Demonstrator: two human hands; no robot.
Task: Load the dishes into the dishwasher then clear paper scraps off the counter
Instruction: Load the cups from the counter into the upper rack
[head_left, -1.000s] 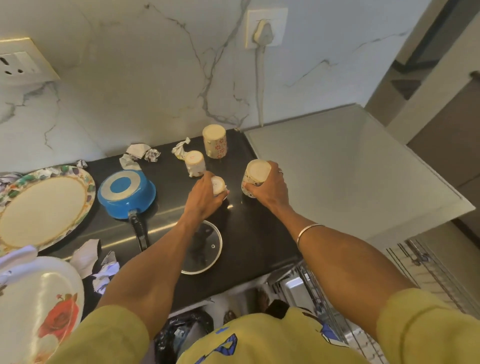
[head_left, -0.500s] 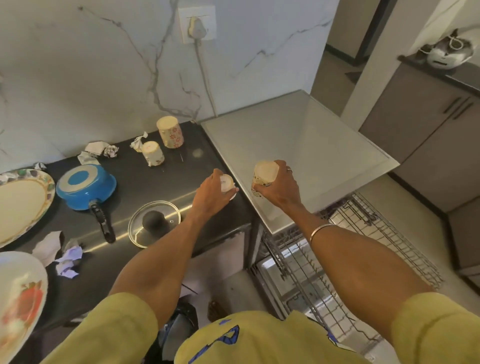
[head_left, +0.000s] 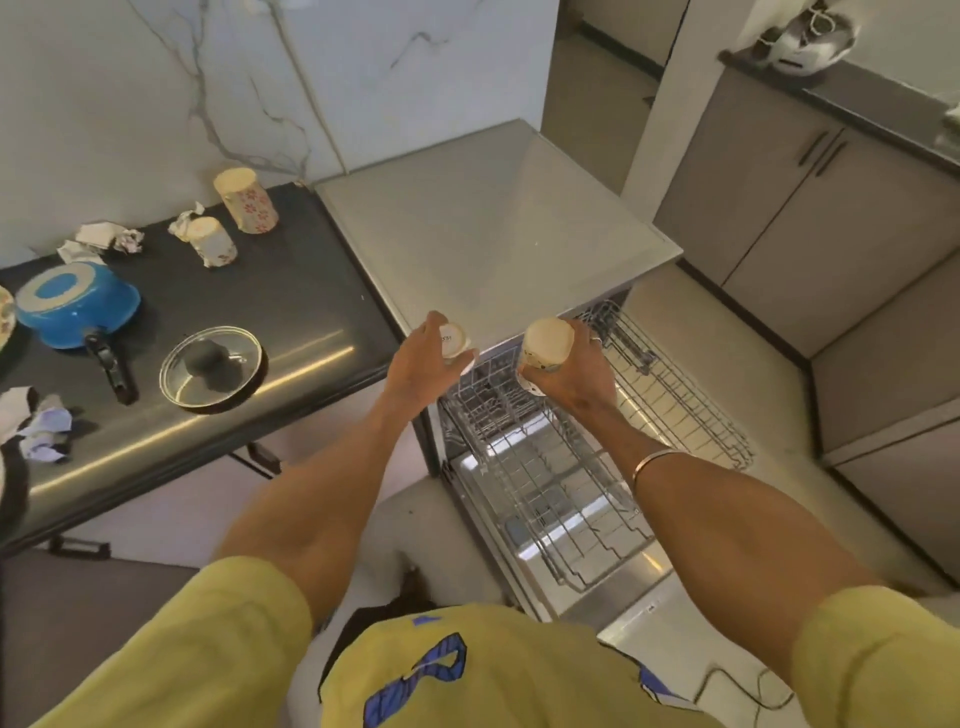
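A: Ceramic, both of them. The left hand (head_left: 423, 364) has its fingers wrapped round a small white cup (head_left: 453, 340), held upside down so its base faces the camera. The right hand (head_left: 574, 371) grips a taller cup (head_left: 545, 345), also bottom up, with a pattern low on its side.

B: Where are they, relative to the dishwasher (head_left: 493, 228)?

A: Both cups are in the air at the front edge of its grey top, above the pulled-out upper rack (head_left: 675, 395). The lower rack (head_left: 561, 499) is drawn out too, over the open door. I can't make out any dishes in the racks.

B: And the counter (head_left: 291, 312)?

A: Dark and glossy, to the left of the machine. Two more cups stand upside down near the wall: a flowered cup (head_left: 244, 200) and a shorter cup (head_left: 210, 241) just beside it. A blue pan (head_left: 75, 304) sits inverted with its black handle pointing toward the person, and a glass lid (head_left: 210, 366) lies near it.

B: The paper?

A: Crumpled paper scraps (head_left: 106, 239) lie by the wall behind the pan, one scrap (head_left: 182, 223) touches the shorter cup, and more scraps (head_left: 41, 426) sit at the counter's front left.
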